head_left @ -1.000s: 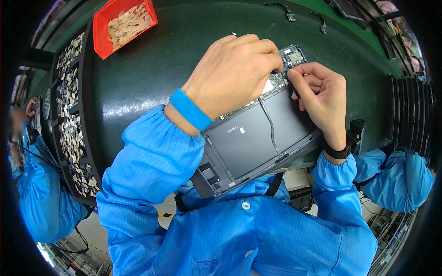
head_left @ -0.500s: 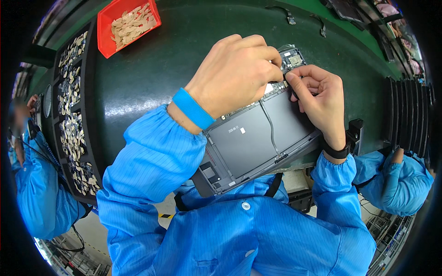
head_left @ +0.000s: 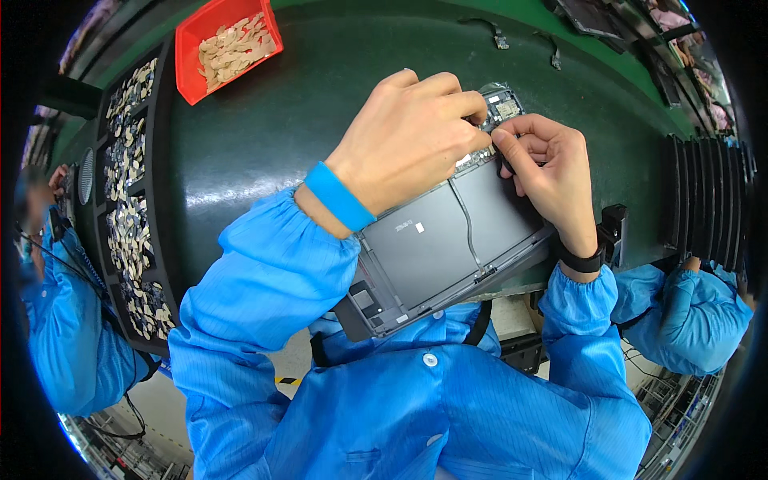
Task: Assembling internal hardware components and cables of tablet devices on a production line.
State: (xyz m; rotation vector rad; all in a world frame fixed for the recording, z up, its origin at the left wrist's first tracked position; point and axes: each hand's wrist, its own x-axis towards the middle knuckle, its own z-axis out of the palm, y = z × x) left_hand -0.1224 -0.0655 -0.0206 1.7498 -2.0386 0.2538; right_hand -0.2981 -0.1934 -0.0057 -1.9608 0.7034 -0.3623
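Note:
An opened tablet (head_left: 436, 248) lies tilted at the table's near edge, its grey battery and a thin dark cable facing up. Along its far side runs a circuit board (head_left: 504, 106), partly covered by my hands. My left hand (head_left: 412, 132), with a blue band at the wrist, is bent over the board, fingers curled and fingertips closed near it. Opposite it, my right hand (head_left: 550, 164) pinches thumb against forefinger at the same part of the board. Whatever sits between the fingertips of either hand is too small or hidden to make out.
A red bin (head_left: 190, 68) of beige flat pieces stands far left. A black tray (head_left: 160, 200) with many small parts runs down the left. Two small cable parts (head_left: 501, 38) lie at the back. Black upright panels (head_left: 704, 200) stand right. Co-workers in blue sit on both sides.
Both hands stay at the board with their fingertips close together, shifting only very slightly. The whole view has moved a little; the tablet keeps its place.

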